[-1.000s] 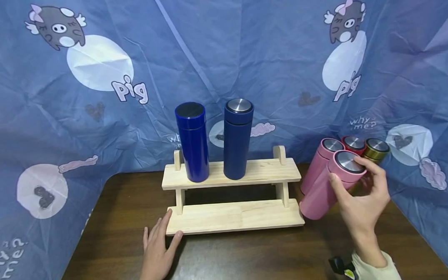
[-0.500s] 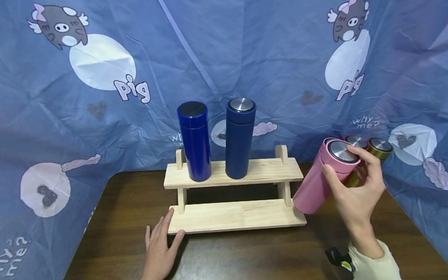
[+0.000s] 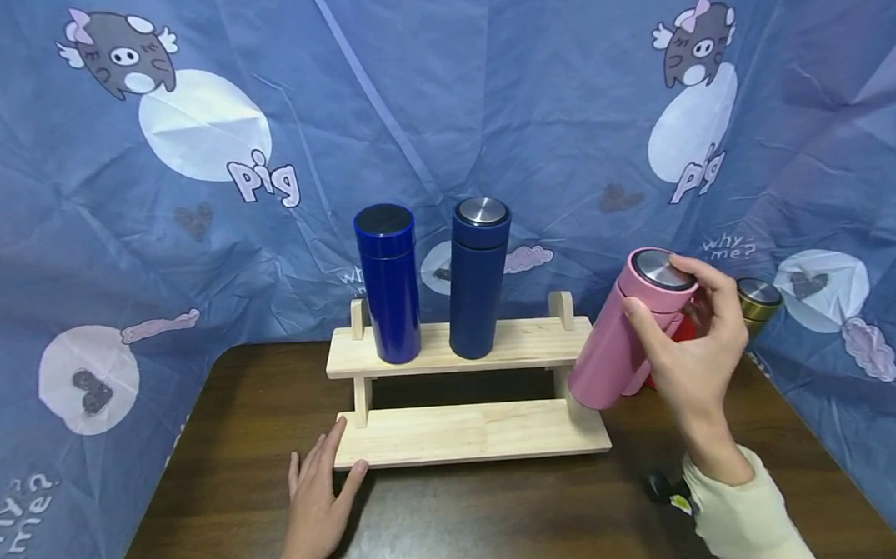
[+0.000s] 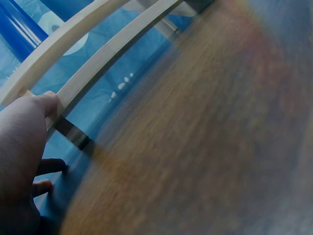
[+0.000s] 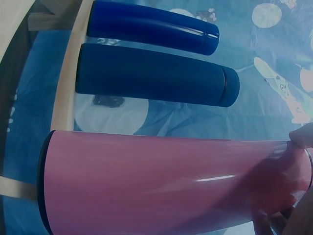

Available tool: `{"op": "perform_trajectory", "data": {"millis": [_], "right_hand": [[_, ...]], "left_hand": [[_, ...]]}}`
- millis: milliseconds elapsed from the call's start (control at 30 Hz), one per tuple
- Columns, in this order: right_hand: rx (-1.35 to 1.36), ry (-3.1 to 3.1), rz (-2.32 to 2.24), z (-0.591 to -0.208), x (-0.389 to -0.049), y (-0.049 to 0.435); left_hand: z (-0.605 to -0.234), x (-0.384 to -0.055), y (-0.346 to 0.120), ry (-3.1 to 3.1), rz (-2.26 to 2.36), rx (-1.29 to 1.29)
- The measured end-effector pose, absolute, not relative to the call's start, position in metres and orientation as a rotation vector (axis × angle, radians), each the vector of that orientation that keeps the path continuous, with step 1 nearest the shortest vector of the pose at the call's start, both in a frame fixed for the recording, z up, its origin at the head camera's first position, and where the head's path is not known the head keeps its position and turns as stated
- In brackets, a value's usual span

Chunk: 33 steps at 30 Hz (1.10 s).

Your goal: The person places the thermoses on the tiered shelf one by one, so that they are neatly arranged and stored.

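Note:
My right hand (image 3: 695,360) grips a pink thermos bottle (image 3: 616,339) near its steel-topped lid, thumb on the near side and fingers round the far side. The bottle tilts, its base towards the left, overlapping the right end of a two-tier wooden rack (image 3: 470,433). In the right wrist view, the pink bottle (image 5: 146,181) lies across the front. My left hand (image 3: 318,502) rests at the rack's lower left corner with its fingers extended and thumb at the front edge. A glossy blue bottle (image 3: 392,307) and a matte navy bottle (image 3: 480,291) stand upright on the upper tier.
Behind my right hand are a red bottle (image 3: 686,329), a gold bottle (image 3: 758,295) and another pink bottle, mostly hidden. The brown table (image 3: 458,521) extends in front of the rack. A blue printed cloth (image 3: 440,88) hangs behind and at both sides.
My right hand has carried the pink bottle up and to the left, from beside the other bottles to the rack's right end. The left hand stays at the rack's corner.

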State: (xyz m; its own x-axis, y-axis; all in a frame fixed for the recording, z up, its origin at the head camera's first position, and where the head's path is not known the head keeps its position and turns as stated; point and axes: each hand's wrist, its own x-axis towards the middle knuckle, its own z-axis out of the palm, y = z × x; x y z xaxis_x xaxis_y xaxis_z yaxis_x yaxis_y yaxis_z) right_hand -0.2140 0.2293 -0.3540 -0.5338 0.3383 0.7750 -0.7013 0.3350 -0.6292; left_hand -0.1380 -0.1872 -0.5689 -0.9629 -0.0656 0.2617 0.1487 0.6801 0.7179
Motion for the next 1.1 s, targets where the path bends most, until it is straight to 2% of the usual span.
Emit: {"op": "perform_trajectory", "data": {"millis": [567,1100], "right_hand": [[0.365,-1.684,1.424,-0.34,-0.249,0.207],[0.437,-1.734,1.445,-0.344,-0.272,0.196]], "left_hand": [[-0.57,-0.139,-0.187,-2.631,-1.142,-0.066],[-0.573,-0.14,-0.188,-2.611,-1.124,-0.083]]}}
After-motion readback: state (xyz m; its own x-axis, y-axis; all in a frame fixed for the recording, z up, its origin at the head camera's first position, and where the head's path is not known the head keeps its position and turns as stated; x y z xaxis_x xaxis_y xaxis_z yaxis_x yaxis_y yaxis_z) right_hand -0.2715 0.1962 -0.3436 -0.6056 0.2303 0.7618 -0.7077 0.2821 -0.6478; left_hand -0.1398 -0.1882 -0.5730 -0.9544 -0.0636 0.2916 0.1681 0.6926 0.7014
